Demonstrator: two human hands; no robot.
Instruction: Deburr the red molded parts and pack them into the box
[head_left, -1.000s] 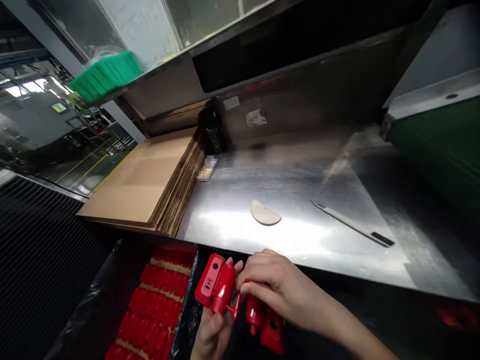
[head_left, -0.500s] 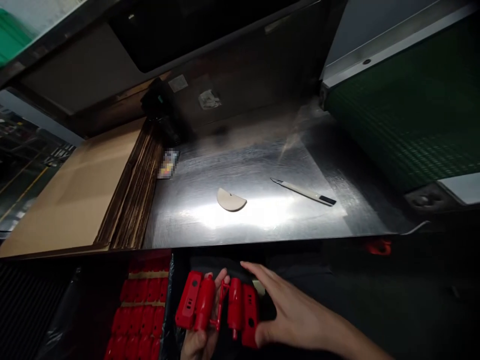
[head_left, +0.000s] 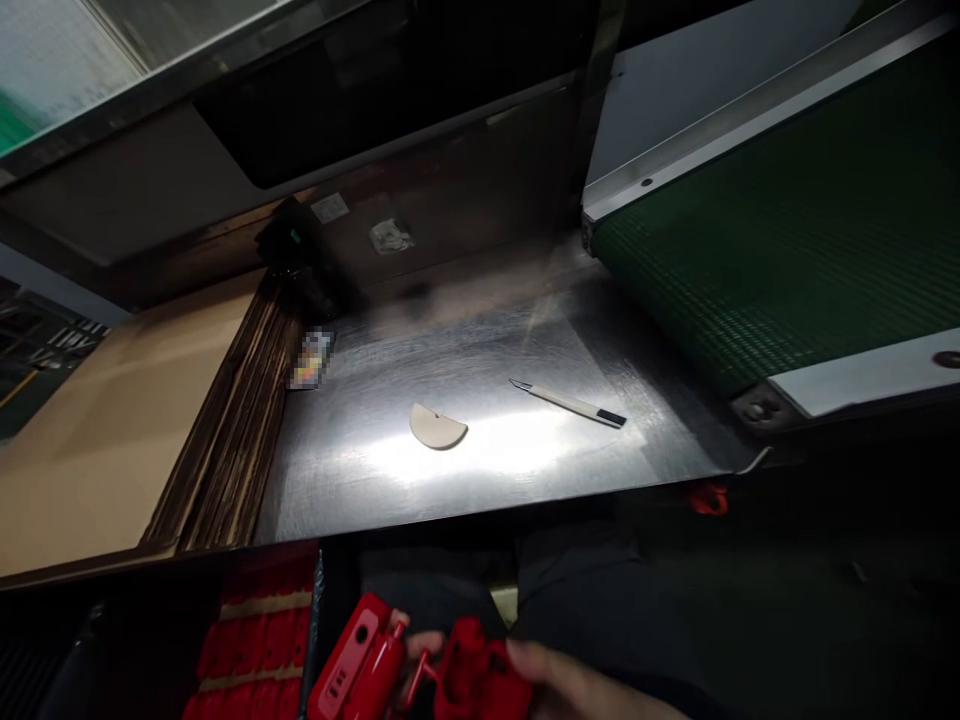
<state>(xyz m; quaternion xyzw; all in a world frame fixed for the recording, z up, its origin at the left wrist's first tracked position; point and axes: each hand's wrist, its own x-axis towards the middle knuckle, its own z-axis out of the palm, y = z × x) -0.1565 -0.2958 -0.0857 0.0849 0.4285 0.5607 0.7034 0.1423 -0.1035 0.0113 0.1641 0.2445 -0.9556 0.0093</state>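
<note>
**Holding low before the steel table (head_left: 480, 335)**

Grasping a smooth red piece (head_left: 356, 670) in the left hand (head_left: 426, 644), just below the table's near edge, and showing only a few fingers beside it. Gripping a hollow red piece (head_left: 480, 678) in the right hand (head_left: 581, 692), also below that edge, pressing one digit, probably the thumb, against its side and hiding the others. Tilting the first with its holes facing up and turning the second cavity-upward, perhaps for seeing both surfaces. Showing a thin red arm (head_left: 420, 678) between the two, but not revealing its attachment.

Having similar red parts (head_left: 251, 640) sitting in rows below the table's left end, separated by brown strips (head_left: 262, 604), probably against rubbing. Having a pale half-disc (head_left: 439, 428) and a knife (head_left: 568, 403) lying apart on the table's middle, presumably within easy reach. Having cardboard sheets (head_left: 127, 430) stacked on the table's left end, likely for saving space.

Facing scuffed metal on the tabletop, catching a bright glare toward the front. Seeing a green conveyor belt (head_left: 795, 220) off the table's right end and a plastic packet (head_left: 391, 236) on the panel (head_left: 480, 195) behind the table. Glimpsing a dim room past the table's left end.
</note>
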